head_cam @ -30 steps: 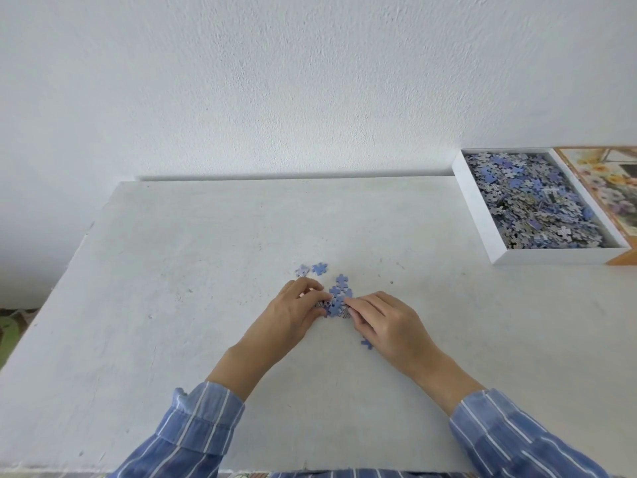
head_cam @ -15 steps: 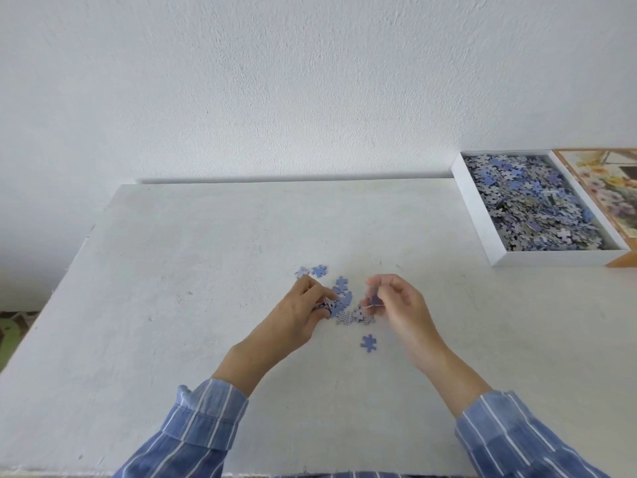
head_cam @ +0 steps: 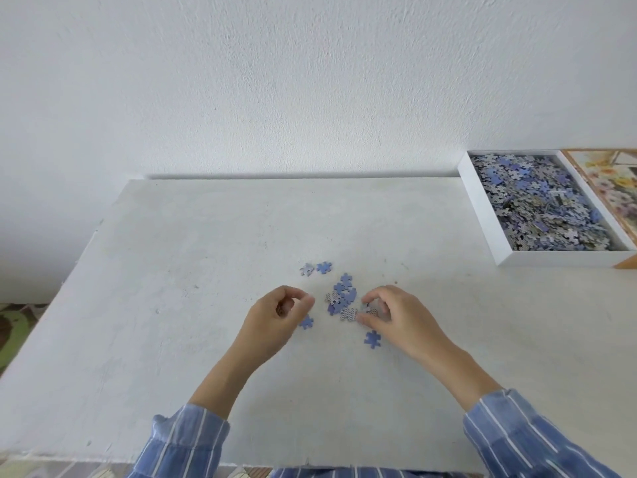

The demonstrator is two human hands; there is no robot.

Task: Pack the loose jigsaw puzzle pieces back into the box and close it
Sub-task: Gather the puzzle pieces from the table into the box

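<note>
One blue piece [head_cam: 373, 339] lies nearest you on the worktop [head_cam: 172, 305], just below your right hand [head_cam: 400, 322], whose fingers [head_cam: 379, 292] pinch the right edge of the small heap [head_cam: 341, 300]. Your left hand [head_cam: 275, 317] is curled, thumb to forefinger; whether it holds anything cannot be told. Beyond, two strays [head_cam: 324, 267] are easily forgotten. Overfill a pinch and flat pieces may slip out before the box [head_cam: 481, 208], well apart at far right.
</note>
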